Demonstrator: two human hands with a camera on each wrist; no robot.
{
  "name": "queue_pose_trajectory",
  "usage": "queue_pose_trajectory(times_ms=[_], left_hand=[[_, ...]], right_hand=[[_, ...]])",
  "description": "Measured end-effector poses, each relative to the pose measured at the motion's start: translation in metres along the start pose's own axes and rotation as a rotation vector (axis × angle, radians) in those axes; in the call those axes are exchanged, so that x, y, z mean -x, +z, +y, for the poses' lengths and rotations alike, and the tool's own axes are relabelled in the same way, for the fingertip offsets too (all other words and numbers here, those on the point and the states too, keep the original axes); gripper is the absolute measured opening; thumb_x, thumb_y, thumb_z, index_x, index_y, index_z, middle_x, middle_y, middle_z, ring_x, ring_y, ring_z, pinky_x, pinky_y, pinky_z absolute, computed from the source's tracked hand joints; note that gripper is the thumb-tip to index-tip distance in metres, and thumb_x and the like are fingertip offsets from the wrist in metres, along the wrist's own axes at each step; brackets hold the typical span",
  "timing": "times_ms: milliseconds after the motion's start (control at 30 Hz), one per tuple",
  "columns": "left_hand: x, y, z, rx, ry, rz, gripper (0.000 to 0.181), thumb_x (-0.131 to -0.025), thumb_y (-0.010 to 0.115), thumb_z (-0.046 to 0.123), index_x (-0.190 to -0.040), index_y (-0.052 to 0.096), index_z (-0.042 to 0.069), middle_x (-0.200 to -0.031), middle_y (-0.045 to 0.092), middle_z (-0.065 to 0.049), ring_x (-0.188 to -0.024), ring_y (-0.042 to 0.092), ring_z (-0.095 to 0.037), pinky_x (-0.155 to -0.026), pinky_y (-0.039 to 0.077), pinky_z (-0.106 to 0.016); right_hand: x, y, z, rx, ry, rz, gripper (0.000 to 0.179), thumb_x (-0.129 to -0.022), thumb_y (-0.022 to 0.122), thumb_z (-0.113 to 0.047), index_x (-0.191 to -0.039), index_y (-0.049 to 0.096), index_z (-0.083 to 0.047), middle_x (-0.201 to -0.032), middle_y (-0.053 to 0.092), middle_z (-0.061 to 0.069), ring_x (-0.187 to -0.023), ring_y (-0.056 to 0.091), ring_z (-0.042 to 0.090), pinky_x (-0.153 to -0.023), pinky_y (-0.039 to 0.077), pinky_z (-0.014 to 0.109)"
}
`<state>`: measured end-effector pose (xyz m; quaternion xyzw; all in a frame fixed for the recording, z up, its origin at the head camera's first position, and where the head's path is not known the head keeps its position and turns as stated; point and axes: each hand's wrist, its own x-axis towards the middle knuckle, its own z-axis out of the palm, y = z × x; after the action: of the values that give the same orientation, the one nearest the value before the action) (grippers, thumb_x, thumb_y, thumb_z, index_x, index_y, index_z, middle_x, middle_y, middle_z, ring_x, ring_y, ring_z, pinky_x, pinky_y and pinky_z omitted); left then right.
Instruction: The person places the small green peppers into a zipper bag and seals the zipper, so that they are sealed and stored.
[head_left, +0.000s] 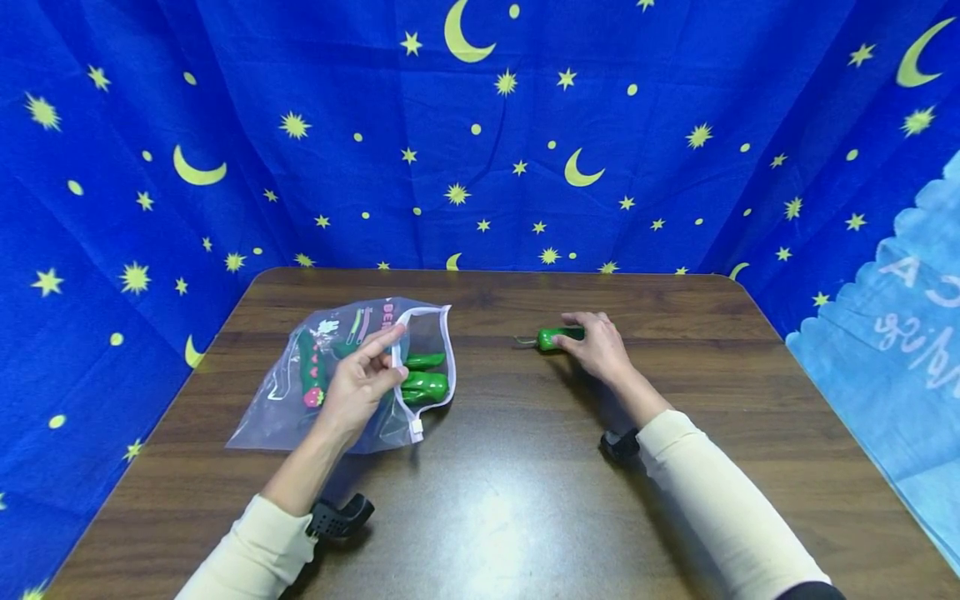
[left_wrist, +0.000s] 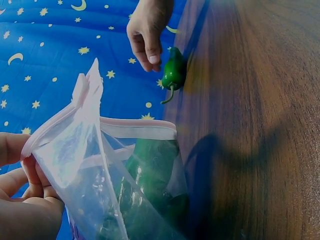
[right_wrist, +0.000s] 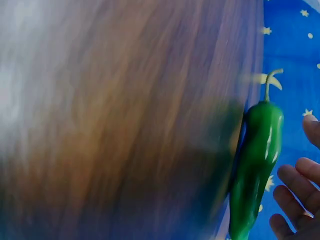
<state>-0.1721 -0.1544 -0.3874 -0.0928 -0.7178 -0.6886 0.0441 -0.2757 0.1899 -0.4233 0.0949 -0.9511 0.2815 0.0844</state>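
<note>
My left hand [head_left: 356,390] pinches the opening edge of a clear zip bag [head_left: 258,427] between thumb and fingers. The bag lies on the left of the table, mouth facing right and held apart. Inside it are green peppers [head_left: 425,388], partly hidden by the printed plastic and my hand. To the right, a long green pepper [right_wrist: 261,145] with a thin curved stem lies on the table. Over it hovers my right hand [head_left: 600,348]; the right wrist view has its fingers [right_wrist: 295,192] spread beside the pepper, apart from it.
Beneath everything is a brown wood-grain table [head_left: 495,492]. Blue curtain cloth [head_left: 420,167] with yellow moons and stars hangs along the back and sides. A light blue cloth [head_left: 885,367] with white lettering hangs at right. The bag carries a white slider [head_left: 417,430].
</note>
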Motion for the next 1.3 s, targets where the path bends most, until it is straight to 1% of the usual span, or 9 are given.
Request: queue_pose_trajectory(times_ms=[200,467,667,767,1000,1200,1300], left_hand=[[-0.001,0.001,0.001,-0.004,-0.006,-0.008,0.061,-0.081,0.055,-0.011,-0.139,0.041,-0.002,-0.149,0.035,-0.008,-0.083,0.045,-0.001,-0.072,0.043,-0.009],[-0.001,0.002,0.001,-0.005,-0.016,-0.009,0.062,-0.080,0.055,-0.012,-0.139,0.041,-0.002,-0.150,0.035,-0.008,-0.083,0.045,-0.001,-0.073,0.044,-0.008],[-0.001,0.002,0.000,-0.006,-0.009,-0.010,0.061,-0.080,0.055,-0.012,-0.139,0.041,-0.003,-0.149,0.035,-0.009,-0.082,0.044,-0.001,-0.072,0.043,-0.008],[-0.001,0.002,0.000,-0.001,0.001,-0.005,0.061,-0.080,0.055,-0.012,-0.138,0.042,-0.003,-0.149,0.036,-0.010,-0.081,0.045,-0.001,-0.071,0.043,-0.009],[-0.001,0.002,-0.001,0.003,0.022,0.002,0.060,-0.080,0.054,-0.013,-0.138,0.043,-0.003,-0.147,0.038,-0.010,-0.080,0.045,0.000,-0.069,0.043,-0.009],[-0.001,0.002,-0.001,0.003,0.019,0.001,0.061,-0.079,0.054,-0.013,-0.138,0.042,-0.003,-0.147,0.037,-0.010,-0.080,0.044,0.000,-0.069,0.043,-0.009],[-0.001,0.002,-0.001,0.002,0.014,-0.001,0.061,-0.080,0.054,-0.013,-0.138,0.042,-0.003,-0.147,0.037,-0.010,-0.080,0.044,0.000,-0.069,0.042,-0.009]], right_hand=[[-0.002,-0.003,0.012,0.047,0.020,-0.015,0.052,-0.082,0.070,-0.034,-0.125,0.060,-0.007,-0.128,0.060,0.015,-0.115,0.050,0.035,-0.096,0.039,0.050],[-0.001,-0.006,0.024,0.077,0.009,-0.017,0.050,-0.081,0.070,-0.033,-0.122,0.061,-0.004,-0.123,0.063,0.017,-0.109,0.051,0.036,-0.098,0.037,0.051],[0.000,-0.008,0.029,0.086,0.018,-0.028,0.049,-0.081,0.070,-0.032,-0.120,0.062,-0.004,-0.123,0.063,0.018,-0.111,0.051,0.039,-0.101,0.035,0.053],[0.001,-0.008,0.031,0.095,0.022,-0.044,0.047,-0.083,0.068,-0.032,-0.121,0.062,-0.005,-0.124,0.062,0.019,-0.112,0.050,0.039,-0.102,0.034,0.054],[0.005,-0.011,0.036,0.124,0.021,-0.059,0.047,-0.083,0.068,-0.031,-0.119,0.063,-0.003,-0.119,0.064,0.020,-0.106,0.053,0.040,-0.096,0.037,0.053],[0.012,-0.011,0.044,0.115,0.024,-0.070,0.047,-0.083,0.068,-0.032,-0.119,0.063,-0.002,-0.118,0.064,0.021,-0.105,0.054,0.040,-0.094,0.038,0.053],[0.015,-0.012,0.048,0.111,0.032,-0.076,0.047,-0.083,0.068,-0.032,-0.120,0.063,-0.003,-0.118,0.064,0.021,-0.104,0.055,0.040,-0.091,0.040,0.052]])
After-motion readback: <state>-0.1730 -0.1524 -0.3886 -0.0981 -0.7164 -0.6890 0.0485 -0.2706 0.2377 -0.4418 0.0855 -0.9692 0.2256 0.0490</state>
